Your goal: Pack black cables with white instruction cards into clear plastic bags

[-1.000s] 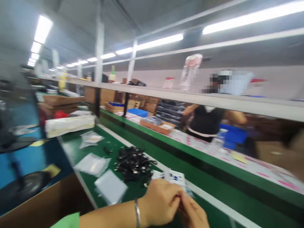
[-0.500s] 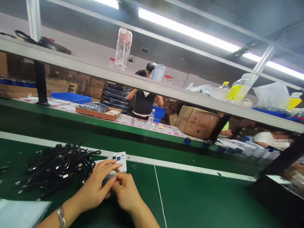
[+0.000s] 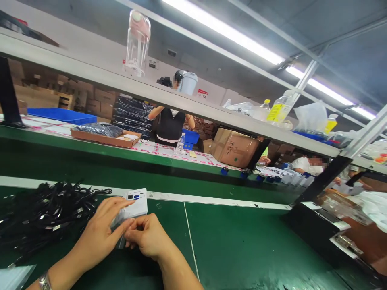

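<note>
Held btwn L hand (image 3: 101, 226) & R hand (image 3: 148, 237): grey item (image 3: 121, 242) (mostly hidden).

Greyish, perhaps plastic-wrapped item (image 3: 121, 217), mostly hidden between the fingers (image 3: 121, 229)

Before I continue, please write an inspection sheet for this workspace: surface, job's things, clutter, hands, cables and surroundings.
Surface: green table, a pale strip running along its far side.
Job's things: white printed item just beyond the fingers; a greyish piece between the hands is mostly hidden.
Clutter: pale flat packet at the near left, partly out of view.
Hands: left hand and right hand meet at the fingertips; grip unclear.
Cables: tangled black pile, left of the hands.
Surroundings: raised shelf, cardboard box, co-workers beyond.
</note>
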Demonstrator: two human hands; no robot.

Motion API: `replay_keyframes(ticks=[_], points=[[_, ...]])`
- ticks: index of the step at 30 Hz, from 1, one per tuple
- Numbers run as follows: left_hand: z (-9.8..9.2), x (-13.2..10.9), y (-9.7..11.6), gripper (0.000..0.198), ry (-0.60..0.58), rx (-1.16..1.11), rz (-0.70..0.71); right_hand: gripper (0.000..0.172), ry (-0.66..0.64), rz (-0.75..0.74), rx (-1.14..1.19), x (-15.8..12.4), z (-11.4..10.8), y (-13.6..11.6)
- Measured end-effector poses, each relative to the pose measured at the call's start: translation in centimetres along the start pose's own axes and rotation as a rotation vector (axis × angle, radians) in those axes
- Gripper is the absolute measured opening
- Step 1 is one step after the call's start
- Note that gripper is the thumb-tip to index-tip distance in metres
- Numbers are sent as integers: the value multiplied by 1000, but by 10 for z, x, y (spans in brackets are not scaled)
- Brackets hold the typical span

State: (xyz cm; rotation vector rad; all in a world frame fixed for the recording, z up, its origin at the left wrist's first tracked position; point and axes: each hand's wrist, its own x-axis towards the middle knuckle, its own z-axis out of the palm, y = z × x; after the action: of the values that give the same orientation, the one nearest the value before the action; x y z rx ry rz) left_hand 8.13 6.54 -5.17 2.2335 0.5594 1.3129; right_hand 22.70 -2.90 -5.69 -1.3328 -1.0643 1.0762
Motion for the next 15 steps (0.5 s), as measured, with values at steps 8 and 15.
replay_keyframes(ticks=[8,15], points=[[-4,-3,22,48,-297,-216,-474,34,158,-110,-106,0,5,0],[-7,0,14,45,-350,-310,-540,30,211,-110,-203,-1,11,1]])
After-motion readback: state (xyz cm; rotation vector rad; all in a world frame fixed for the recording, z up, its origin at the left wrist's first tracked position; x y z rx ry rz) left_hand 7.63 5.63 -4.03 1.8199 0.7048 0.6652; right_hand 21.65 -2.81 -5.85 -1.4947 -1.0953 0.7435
